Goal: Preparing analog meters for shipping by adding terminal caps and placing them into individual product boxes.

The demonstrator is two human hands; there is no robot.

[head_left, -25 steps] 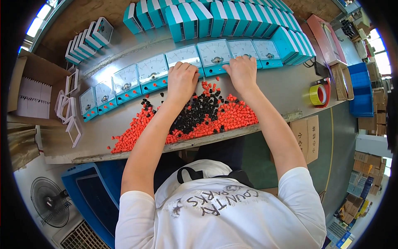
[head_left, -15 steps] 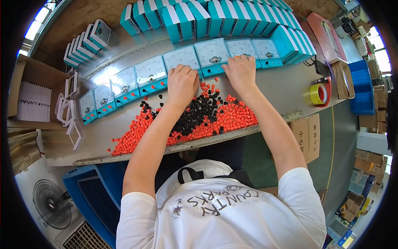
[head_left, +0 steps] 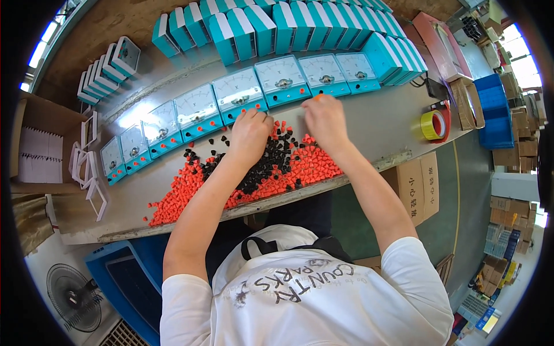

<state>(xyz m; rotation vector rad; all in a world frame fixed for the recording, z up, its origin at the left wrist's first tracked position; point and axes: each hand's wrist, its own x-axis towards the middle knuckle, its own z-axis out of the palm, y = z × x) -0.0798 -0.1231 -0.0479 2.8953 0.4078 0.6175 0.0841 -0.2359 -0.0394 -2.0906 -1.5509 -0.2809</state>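
Note:
A row of teal panel meters with clear faces stands on the metal table, most with small red caps along their front ledges. My left hand (head_left: 249, 137) is closed, its fingers curled at the upper edge of a pile of black caps (head_left: 276, 157) and red caps (head_left: 314, 161), just below a middle meter (head_left: 239, 93). Whatever its fingertips hold is hidden. My right hand (head_left: 326, 122) pinches a red cap (head_left: 318, 98) in front of another meter (head_left: 324, 75). The meter to its left (head_left: 281, 79) bears one black and one red cap.
Teal-and-white meter cases (head_left: 294, 26) stand packed along the back. White frames (head_left: 86, 167) lie beside an open carton (head_left: 55, 135) at left. Yellow tape (head_left: 433, 125) and a blue bin (head_left: 495, 112) are at right. The table's front edge (head_left: 242, 214) runs below the pile.
Both hands have drawn back from the meters toward me, the left one to the caps. Red caps now show on the meter ledges my hands covered. The whole view has shifted slightly.

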